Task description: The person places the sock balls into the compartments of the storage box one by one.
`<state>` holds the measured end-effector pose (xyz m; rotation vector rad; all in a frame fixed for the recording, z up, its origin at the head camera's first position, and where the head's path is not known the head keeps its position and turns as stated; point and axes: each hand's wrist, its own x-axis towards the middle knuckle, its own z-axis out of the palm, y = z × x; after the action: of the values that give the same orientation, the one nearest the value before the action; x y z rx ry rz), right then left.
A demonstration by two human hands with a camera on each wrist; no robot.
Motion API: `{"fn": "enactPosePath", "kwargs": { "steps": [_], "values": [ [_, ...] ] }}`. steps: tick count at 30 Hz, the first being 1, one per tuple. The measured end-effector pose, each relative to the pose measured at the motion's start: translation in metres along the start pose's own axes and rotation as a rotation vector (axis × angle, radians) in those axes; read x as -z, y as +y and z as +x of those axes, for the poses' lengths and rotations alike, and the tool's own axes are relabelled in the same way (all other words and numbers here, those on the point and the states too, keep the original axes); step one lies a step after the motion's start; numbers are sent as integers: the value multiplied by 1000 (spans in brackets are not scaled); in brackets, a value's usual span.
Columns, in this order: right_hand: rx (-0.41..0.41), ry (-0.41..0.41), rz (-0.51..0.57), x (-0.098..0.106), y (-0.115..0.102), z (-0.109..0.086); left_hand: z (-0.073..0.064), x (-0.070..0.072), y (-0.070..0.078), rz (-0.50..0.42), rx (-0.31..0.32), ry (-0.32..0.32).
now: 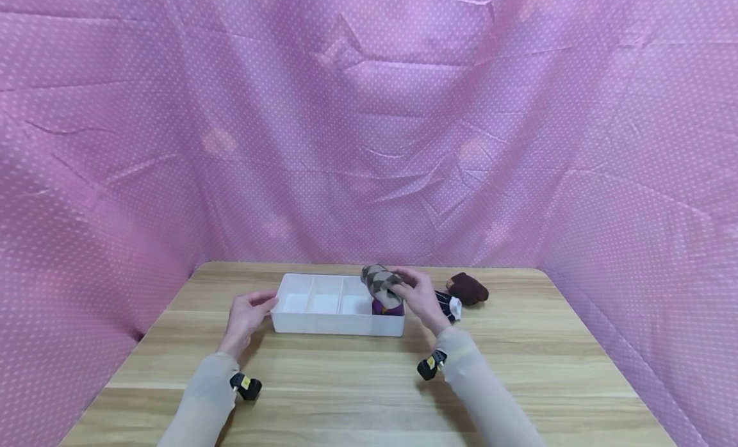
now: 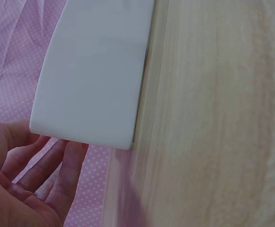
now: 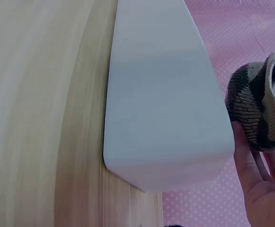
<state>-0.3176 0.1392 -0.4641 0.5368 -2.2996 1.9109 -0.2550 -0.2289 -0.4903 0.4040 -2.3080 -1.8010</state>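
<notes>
A white divided box (image 1: 337,325) sits on the table, a purple rolled sock (image 1: 387,308) in its rightmost compartment. My left hand (image 1: 246,316) grips the box's left end, thumb by the rim and fingers against the end wall in the left wrist view. Over the right compartment my right hand (image 1: 419,296) holds a rolled argyle sock (image 1: 379,282), brown and beige. The right wrist view shows this sock's folded cuff (image 3: 272,90) above the fingers, beside the box.
Right of the box lie a dark striped sock roll (image 1: 444,304) with a white part and a dark maroon sock roll (image 1: 468,289). The wooden table (image 1: 334,396) is bordered by pink dotted cloth (image 1: 369,178) at the back and sides.
</notes>
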Motion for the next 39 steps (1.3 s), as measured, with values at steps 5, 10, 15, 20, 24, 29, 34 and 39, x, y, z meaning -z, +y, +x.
{"fn": "enactPosePath", "kwargs": {
  "steps": [5,10,15,20,24,29,34,39],
  "values": [
    [31,-4,-23,-8,-1,2,-2,-1,0,5,2,5],
    [43,-9,-77,-14,-3,3,-3,-1,-1,10,-5,8],
    [39,-17,-181,-19,-7,4,-3,-1,-2,3,-6,7],
    [66,-8,-259,-27,-9,6,-4,-1,-1,13,3,6],
    [105,-11,-332,-34,-9,8,-4,-2,0,17,2,8],
    [113,-29,-371,-45,-7,10,-2,-2,-1,4,-18,2],
    [113,-33,-423,-53,-10,9,-2,-1,-1,8,-5,-2],
    [156,-62,-463,-59,-9,7,0,0,-1,14,2,-4]
  ]
}}
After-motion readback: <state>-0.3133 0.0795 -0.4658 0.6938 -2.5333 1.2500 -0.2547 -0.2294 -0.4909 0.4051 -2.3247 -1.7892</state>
